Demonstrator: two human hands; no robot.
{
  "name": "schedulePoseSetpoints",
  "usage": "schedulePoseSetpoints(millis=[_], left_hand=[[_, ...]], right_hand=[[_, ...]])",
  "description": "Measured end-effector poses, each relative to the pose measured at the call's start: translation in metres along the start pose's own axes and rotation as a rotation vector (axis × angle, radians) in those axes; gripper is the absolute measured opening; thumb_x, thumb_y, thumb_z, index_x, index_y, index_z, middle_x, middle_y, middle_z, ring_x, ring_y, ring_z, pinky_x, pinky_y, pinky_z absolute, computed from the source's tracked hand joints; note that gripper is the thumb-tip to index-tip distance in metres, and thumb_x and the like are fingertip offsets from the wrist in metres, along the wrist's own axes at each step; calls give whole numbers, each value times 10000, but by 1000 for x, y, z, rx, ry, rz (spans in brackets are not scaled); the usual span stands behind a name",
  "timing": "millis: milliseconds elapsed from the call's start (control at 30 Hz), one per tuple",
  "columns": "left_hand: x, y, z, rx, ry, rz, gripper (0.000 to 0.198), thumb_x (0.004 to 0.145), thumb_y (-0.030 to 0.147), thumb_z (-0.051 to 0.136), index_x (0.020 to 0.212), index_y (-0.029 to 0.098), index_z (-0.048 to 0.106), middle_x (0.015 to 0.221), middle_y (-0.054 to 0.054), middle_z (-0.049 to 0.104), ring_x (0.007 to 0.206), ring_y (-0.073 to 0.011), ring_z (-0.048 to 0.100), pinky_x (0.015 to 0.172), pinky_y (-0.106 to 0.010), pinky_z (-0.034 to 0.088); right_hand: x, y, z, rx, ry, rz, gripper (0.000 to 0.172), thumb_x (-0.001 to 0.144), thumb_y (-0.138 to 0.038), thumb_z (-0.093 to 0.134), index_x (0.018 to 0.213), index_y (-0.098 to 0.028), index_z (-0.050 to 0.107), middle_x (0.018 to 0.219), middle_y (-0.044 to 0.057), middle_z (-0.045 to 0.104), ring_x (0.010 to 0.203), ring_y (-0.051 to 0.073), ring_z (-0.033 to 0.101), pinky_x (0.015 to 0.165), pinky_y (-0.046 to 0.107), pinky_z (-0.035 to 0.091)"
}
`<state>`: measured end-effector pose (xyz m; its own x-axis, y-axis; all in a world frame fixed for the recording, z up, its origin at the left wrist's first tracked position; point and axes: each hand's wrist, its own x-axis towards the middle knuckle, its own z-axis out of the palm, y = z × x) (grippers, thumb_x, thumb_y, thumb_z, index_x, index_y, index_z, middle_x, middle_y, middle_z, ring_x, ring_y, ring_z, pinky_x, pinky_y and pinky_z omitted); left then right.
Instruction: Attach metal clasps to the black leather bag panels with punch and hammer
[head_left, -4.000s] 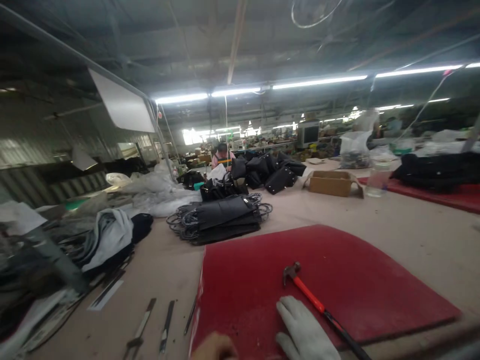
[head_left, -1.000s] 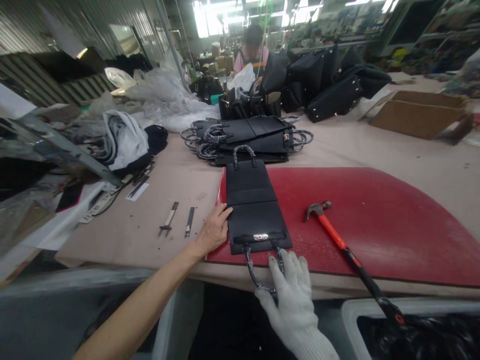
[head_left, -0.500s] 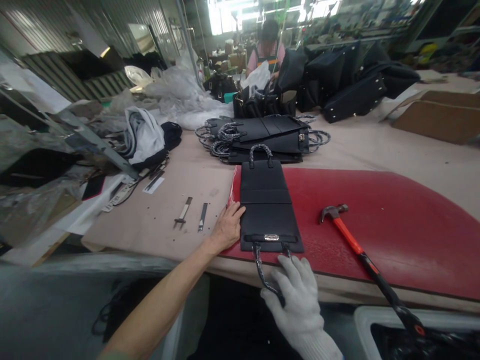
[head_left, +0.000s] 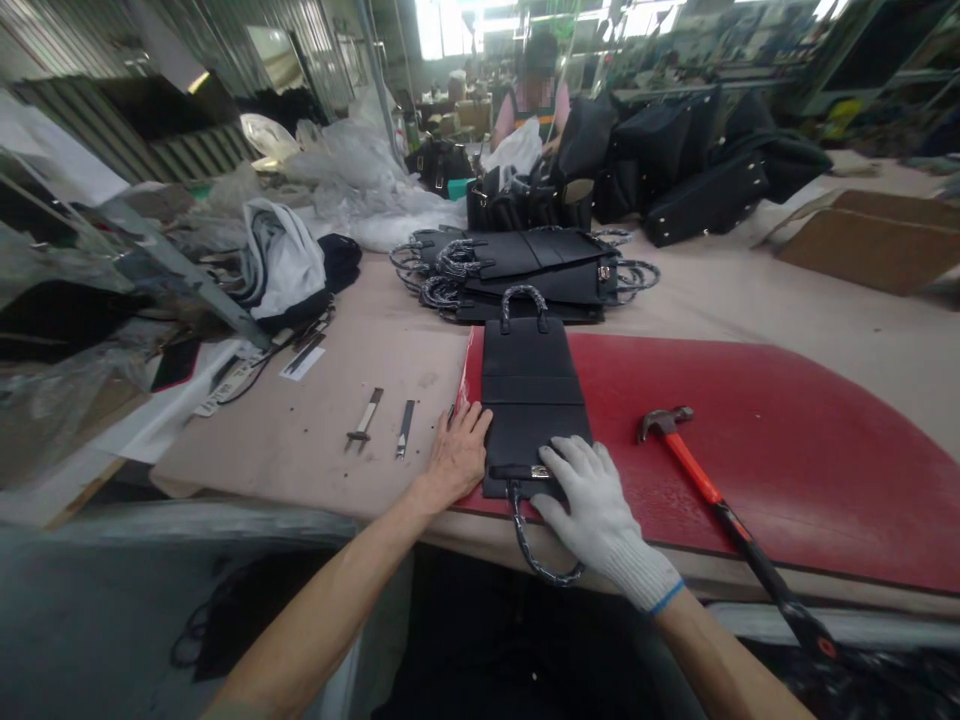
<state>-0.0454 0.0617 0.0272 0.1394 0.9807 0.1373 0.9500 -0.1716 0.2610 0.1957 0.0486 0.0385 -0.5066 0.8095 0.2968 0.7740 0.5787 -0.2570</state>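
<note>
A flat black bag panel (head_left: pixel 531 388) with a handle at each end lies on the red mat (head_left: pixel 765 450), its near handle (head_left: pixel 536 550) hanging over the table edge. My bare left hand (head_left: pixel 456 455) rests open against the panel's left edge. My right hand (head_left: pixel 592 495), in a white glove, lies flat with fingers spread on the near end of the panel, over its metal clasp. An orange-handled hammer (head_left: pixel 705 490) lies on the mat to the right of my gloved hand.
A stack of the same black panels (head_left: pixel 525 270) lies behind the mat, finished black bags (head_left: pixel 675 170) beyond it. Two small metal tools (head_left: pixel 382 425) lie left of the mat. Cloth and plastic clutter (head_left: pixel 277 260) fills the left; a cardboard box (head_left: pixel 870 240) sits far right. Another person works at the back.
My gloved right hand has moved up from the hanging near handle onto the panel's near end. The left hand has stayed at the panel's left edge.
</note>
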Motion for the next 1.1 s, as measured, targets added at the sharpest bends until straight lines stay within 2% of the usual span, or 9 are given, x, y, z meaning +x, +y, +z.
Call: schedulePoseSetpoints(millis=[300, 533, 667, 733, 800, 900, 1000, 1067, 1100], left_hand=[[-5, 7, 1, -40, -25, -20, 593, 935, 121, 434, 1527, 165, 444, 1640, -143, 404, 1535, -373, 324, 1228, -656, 294], [-3, 11, -8, -72, -71, -45, 632, 927, 161, 451, 1556, 156, 396, 1661, -141, 364, 1549, -365, 294, 1234, -655, 300], [-4, 11, -4, -112, -36, -46, 604, 955, 202, 466, 1555, 181, 397, 1659, -121, 372, 1554, -344, 286, 1251, -622, 290], [-5, 7, -3, -141, 20, -52, 525, 994, 223, 442, 1516, 178, 450, 1618, -118, 438, 1525, -306, 350, 1272, -571, 275], [-6, -5, -8, -138, 69, -115, 416, 1032, 241, 406, 1413, 176, 560, 1498, -119, 570, 1416, -247, 495, 1259, -461, 325], [-7, -42, -29, -34, 77, -371, 341, 1050, 263, 404, 1248, 195, 673, 1309, -115, 682, 1249, -207, 615, 1144, -329, 434], [-11, -88, -61, 52, 76, -602, 326, 1001, 281, 495, 1206, 107, 680, 1285, -229, 659, 1267, -323, 601, 1078, -423, 460], [-13, -115, -77, 58, 37, -715, 289, 924, 310, 610, 1055, 72, 705, 1209, -294, 667, 1206, -405, 625, 982, -482, 491], [-14, -126, -83, 39, 1, -758, 261, 872, 329, 673, 952, 84, 708, 1121, -288, 695, 1120, -416, 662, 907, -477, 515]], right_hand=[[-14, 7, 4, 8, 58, 34, 423, 921, -355, 599, 1301, -178, 654, 1406, 148, 616, 1361, 366, 494, 1171, 642, 329], [-1, 23, 11, -73, 82, -76, 604, 816, -497, 664, 1326, -175, 654, 1386, 172, 624, 1312, 423, 521, 1115, 675, 354], [3, 32, 19, -89, 121, -124, 598, 834, -551, 623, 1296, -176, 673, 1351, 166, 648, 1252, 424, 556, 1092, 659, 375], [3, 34, 20, -87, 140, -130, 586, 845, -555, 604, 1289, -180, 677, 1343, 159, 653, 1245, 419, 561, 1096, 649, 374], [3, 35, 22, -87, 156, -135, 581, 851, -556, 593, 1287, -183, 678, 1343, 155, 655, 1251, 413, 559, 1109, 639, 366], [3, 35, 24, -81, 169, -134, 584, 852, -560, 597, 1282, -176, 684, 1340, 157, 657, 1260, 418, 555, 1113, 644, 365], [3, 30, 21, -63, 136, -92, 584, 839, -532, 627, 1291, -167, 684, 1363, 161, 644, 1281, 423, 544, 1118, 656, 366], [2, 25, 15, -51, 91, -56, 582, 821, -492, 667, 1310, -175, 677, 1391, 149, 631, 1309, 415, 531, 1141, 656, 350], [2, 22, 12, -45, 68, -38, 589, 809, -474, 690, 1321, -182, 672, 1403, 140, 626, 1326, 409, 522, 1155, 654, 338]])
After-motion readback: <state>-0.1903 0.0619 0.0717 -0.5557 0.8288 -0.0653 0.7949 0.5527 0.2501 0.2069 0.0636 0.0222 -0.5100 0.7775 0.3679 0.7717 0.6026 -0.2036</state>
